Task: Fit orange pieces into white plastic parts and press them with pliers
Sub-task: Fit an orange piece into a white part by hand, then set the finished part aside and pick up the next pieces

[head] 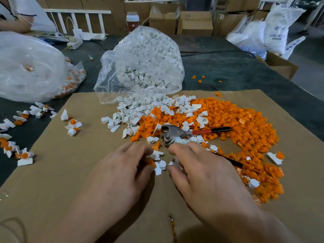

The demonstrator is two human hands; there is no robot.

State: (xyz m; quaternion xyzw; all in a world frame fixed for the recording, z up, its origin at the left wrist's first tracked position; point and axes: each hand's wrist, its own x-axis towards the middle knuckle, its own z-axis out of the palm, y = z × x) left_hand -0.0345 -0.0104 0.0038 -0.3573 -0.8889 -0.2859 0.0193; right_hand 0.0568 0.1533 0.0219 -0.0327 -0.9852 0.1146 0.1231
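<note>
- Cardboard sheet (70, 190) spread under the pliers (171, 135), on a dark table (228, 67).
- Left hand (122, 171) just nearer than the pliers and to their left, back up, fingers curled. An orange piece (151, 163) sits at the tips of thumb and forefinger. Gripped or only touched: cannot tell.
- Right hand (201, 174) just nearer than the pliers, back up, fingers bent down by a few loose white parts (160, 166). Its forefinger tip is almost at the pliers' metal head. Whether it holds anything: cannot tell.
- Pliers lie flat with handles spread. One red-and-black handle points right; the other runs nearer and passes under the right hand.
- Orange heap (236, 130) around and right of the pliers, thick, curling nearer past the right hand.
- White heap (140, 111) just beyond and left of the pliers, overlapping the orange heap.
- Fitted pieces (72, 124), white with orange inside, scattered well left of the pliers, some off the cardboard.
- Clear bag (140, 64) full of white pieces beyond the pliers, mouth open toward the white heap.
- Second clear bag (29, 67) far left of the pliers, orange-and-white pieces showing at its lower edge.
- Cardboard boxes (194, 23) and a bottle (132, 20) far beyond the pliers.
- Another person's arm (14, 25) at far left beyond them.
</note>
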